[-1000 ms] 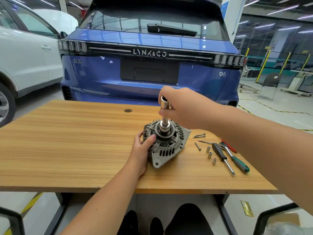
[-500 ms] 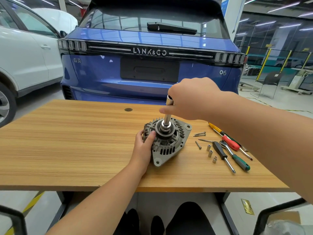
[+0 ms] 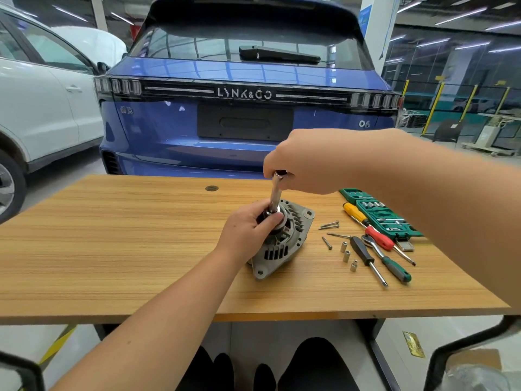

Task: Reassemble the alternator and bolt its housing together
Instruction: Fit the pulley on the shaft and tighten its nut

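The grey alternator (image 3: 284, 249) lies on the wooden table (image 3: 112, 249) with its shaft end up. A long chrome socket (image 3: 275, 193) stands on the shaft, leaning slightly right. My right hand (image 3: 307, 162) grips the socket's top end from above. My left hand (image 3: 248, 230) wraps its fingers around the pulley hub at the socket's base. Long housing bolts (image 3: 329, 225) and one loose screw (image 3: 327, 242) lie on the table to the alternator's right.
Right of the alternator lie three small sockets (image 3: 347, 255), a black screwdriver (image 3: 366, 258), a ratchet with a green handle (image 3: 390, 263), a red-handled and a yellow-handled screwdriver (image 3: 355, 213) and an open green socket case (image 3: 380, 215). A blue car (image 3: 245, 108) stands behind the table.
My left hand has moved from the alternator's side up onto the pulley hub. My right hand has stayed on the socket's top, which now leans a little right.
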{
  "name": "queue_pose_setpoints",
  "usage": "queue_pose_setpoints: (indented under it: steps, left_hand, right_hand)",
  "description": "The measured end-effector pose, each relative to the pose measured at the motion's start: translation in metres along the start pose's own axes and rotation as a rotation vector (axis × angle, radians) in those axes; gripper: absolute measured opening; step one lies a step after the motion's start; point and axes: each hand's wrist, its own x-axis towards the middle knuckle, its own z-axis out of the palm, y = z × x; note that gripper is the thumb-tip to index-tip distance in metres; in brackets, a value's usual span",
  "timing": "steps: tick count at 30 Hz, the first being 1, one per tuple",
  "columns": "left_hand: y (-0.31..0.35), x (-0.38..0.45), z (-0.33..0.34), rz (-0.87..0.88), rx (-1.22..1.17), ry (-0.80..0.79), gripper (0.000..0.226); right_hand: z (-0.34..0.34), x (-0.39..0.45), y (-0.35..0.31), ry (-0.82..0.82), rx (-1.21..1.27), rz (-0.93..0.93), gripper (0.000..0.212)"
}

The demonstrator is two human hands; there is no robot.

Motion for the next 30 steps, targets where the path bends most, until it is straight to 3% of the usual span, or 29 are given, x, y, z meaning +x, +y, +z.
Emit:
queue_pose_setpoints:
  steps: [2, 5, 8, 11, 14, 16, 19, 22, 26, 30]
  left_hand:
    - [0.003, 0.0, -0.001, -0.015, -0.007, -0.018, 0.013]
    - [0.008, -0.002, -0.003, -0.029, -0.01, -0.033, 0.032]
    - [0.011, -0.002, -0.002, -0.03, -0.021, -0.027, 0.034]
    - [0.013, -0.002, -0.002, -0.034, -0.044, -0.024, 0.027]
    - [0.015, -0.004, -0.003, -0.045, -0.062, -0.026, 0.035]
    - [0.015, -0.004, -0.002, -0.059, -0.075, -0.028, 0.039]
    - [0.014, -0.003, 0.001, -0.064, -0.088, -0.006, 0.037]
    - [0.012, -0.002, 0.001, -0.064, -0.094, 0.003, 0.033]
    - [0.013, -0.002, -0.001, -0.061, -0.096, 0.003, 0.037]
    - [0.013, -0.003, -0.001, -0.075, -0.09, -0.006, 0.041]
  right_hand:
    - [0.001, 0.002, 0.0, 0.008, -0.033, 0.031, 0.024]
    - [0.003, 0.006, -0.007, 0.022, -0.034, 0.158, 0.049]
    - [0.002, 0.005, -0.009, 0.085, -0.13, 0.254, 0.063]
    - [0.002, 0.003, -0.007, 0.015, -0.017, 0.146, 0.041]
    - [-0.005, 0.004, -0.005, -0.033, -0.049, -0.028, 0.022]
    - [-0.007, 0.005, -0.002, -0.014, -0.123, -0.014, 0.025]
    - [-0.005, 0.003, -0.003, 0.0, -0.085, 0.13, 0.052]
    - [0.001, 0.001, -0.007, 0.069, -0.133, 0.212, 0.062]
    - [-0.002, 0.002, -0.004, -0.013, -0.039, 0.049, 0.025]
    - [-0.004, 0.001, -0.006, -0.002, -0.087, 0.056, 0.03]
